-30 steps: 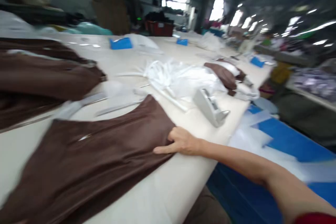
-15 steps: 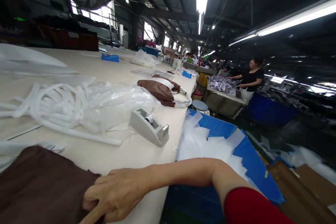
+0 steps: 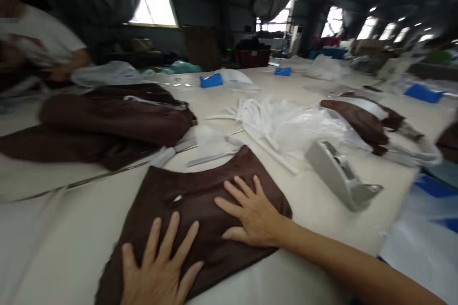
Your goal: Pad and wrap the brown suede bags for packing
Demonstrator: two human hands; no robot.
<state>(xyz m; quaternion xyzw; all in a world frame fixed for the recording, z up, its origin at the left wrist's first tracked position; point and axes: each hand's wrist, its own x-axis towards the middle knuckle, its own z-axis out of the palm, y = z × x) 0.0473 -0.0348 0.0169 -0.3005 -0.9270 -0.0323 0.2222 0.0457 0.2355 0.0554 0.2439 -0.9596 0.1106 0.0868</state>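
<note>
A dark brown handbag (image 3: 203,209) with a zip and a pale zip pull lies flat on the cream table (image 3: 315,257). My left hand (image 3: 157,267) rests on its lower left part, fingers spread. Across its right half, my right hand (image 3: 250,214) lies palm down, also with the fingers apart. Pale wrapped strap parts (image 3: 162,157) show at the bag's upper edge. To the right of the bag stands a grey tape dispenser (image 3: 341,176). Neither hand grips anything.
Behind the bag lie white foam tubes (image 3: 255,116) and clear plastic bags (image 3: 304,126). More brown bags (image 3: 121,114) are piled at left, and another brown bag (image 3: 358,119) at right. A person in a white shirt (image 3: 43,38) is at the far left.
The view has swung left, bringing the whole front bag and both hands in. My right hand, bent at the bag's edge before, now lies flat on it with fingers spread.
</note>
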